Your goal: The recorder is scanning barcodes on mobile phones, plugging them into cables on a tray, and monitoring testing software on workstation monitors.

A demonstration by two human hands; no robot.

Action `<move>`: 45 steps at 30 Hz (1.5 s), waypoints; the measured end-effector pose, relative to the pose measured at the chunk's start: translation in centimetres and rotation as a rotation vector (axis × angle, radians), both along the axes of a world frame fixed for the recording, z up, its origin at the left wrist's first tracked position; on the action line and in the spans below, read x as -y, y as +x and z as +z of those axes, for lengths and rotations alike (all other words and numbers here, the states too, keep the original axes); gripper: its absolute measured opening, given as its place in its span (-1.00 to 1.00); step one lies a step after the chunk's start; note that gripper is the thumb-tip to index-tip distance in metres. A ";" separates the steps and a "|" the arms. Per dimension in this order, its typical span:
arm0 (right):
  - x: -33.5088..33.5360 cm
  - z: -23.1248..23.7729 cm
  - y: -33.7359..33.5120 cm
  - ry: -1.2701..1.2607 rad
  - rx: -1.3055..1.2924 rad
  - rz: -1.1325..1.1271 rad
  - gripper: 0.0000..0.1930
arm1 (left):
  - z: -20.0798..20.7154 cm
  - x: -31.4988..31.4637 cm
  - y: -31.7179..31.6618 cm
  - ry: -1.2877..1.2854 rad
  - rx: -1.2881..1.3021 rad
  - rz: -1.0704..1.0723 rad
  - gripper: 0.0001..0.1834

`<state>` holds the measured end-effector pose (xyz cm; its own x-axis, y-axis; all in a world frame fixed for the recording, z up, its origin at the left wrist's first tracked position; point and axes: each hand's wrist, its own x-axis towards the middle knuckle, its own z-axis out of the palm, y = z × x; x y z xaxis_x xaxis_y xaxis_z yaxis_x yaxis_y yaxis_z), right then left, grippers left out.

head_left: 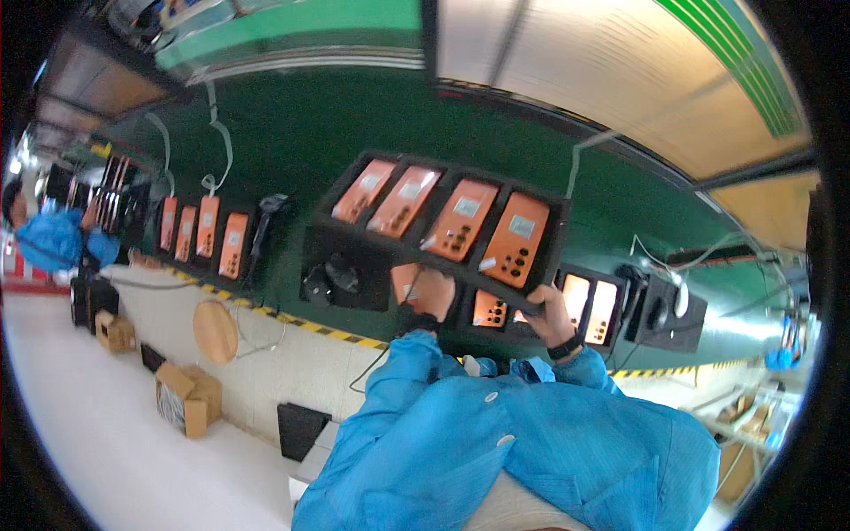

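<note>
A black tray (412,237) with orange phones lying in its slots, each with a pale label and dark round camera spots, is tilted in front of me. One of these phones (467,219) lies near its middle. My right hand (553,319) is closed on the tray's near right edge, a dark band round the wrist. Below the tray's near side is my left hand (431,294), beside another orange phone (405,281); motion smears its fingers. Under the raised tray, a lower tray with orange phones (489,309) is partly hidden by it and my hands.
More orange phones (233,245) stand in a row at left on the green bench (292,115), white cables behind them. Black parts (341,273) lie left of my left hand. At right are a computer mouse (660,311) and cables. Cardboard boxes (189,400) and a round stool (215,332) stand on the floor. A person (55,241) works far left.
</note>
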<state>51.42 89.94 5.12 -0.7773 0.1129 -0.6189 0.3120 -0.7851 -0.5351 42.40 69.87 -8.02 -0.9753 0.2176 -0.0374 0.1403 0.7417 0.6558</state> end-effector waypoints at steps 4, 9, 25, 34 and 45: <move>-3.8 1.7 7.2 -0.012 -0.024 -0.046 -0.42 | -0.5 3.5 3.5 0.480 0.143 0.055 -0.50; -9.7 1.1 15.3 0.047 0.042 -0.100 -0.30 | -2.0 5.4 8.7 1.593 0.813 0.297 -0.47; -29.7 -7.7 24.8 0.924 0.241 0.377 -0.46 | 2.4 -2.9 13.0 0.383 0.441 0.181 -0.52; -22.8 -9.4 14.3 1.488 -0.174 0.397 -0.66 | -0.3 -6.1 14.2 -0.016 -0.194 0.286 -0.63; -15.2 -12.3 -6.3 1.441 0.044 0.784 -0.53 | -2.8 -5.9 13.9 -0.242 -0.295 0.222 -0.59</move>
<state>45.13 105.12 -7.18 -0.9047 0.1919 -0.3803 0.4037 0.6714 -0.6215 56.29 75.73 -10.84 -0.9741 0.0210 0.2253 0.1155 0.9025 0.4149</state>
